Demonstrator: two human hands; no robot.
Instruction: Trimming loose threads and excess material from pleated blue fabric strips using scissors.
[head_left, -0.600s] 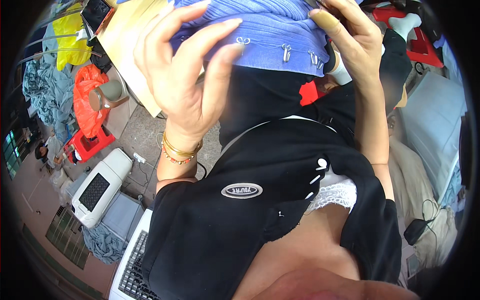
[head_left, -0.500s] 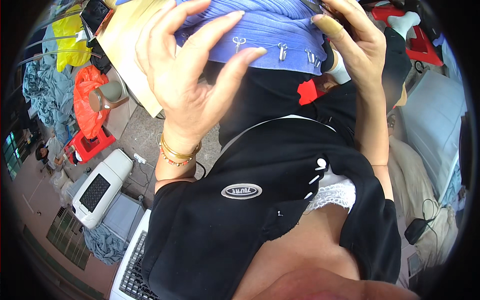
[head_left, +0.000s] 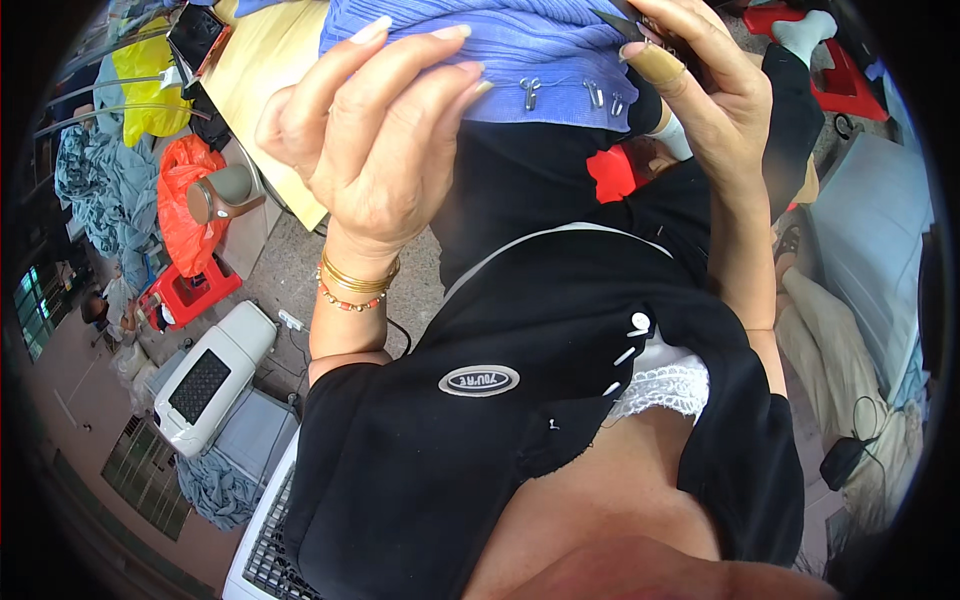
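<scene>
Blue ribbed fabric (head_left: 500,50) with small metal hooks (head_left: 530,90) sat high in view, above a tan tabletop (head_left: 250,90) and cluttered concrete floor (head_left: 290,270). I saw the left hand (head_left: 375,150) curled, fingertips pressing the cloth's edge; right hand (head_left: 700,90) pinching it. Since half a second earlier, left fingers had bunched closer together.

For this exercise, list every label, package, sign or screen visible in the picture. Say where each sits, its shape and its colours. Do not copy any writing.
Oval patch: on the black garment, picture centre; black oval, white rim, white lettering.
Orange plastic bag: on the floor at left beside the wooden table; crumpled, bright orange.
Yellow plastic bag: upper left, above the orange one; crumpled, yellow.
No signs or lit screens can be made out.
</scene>
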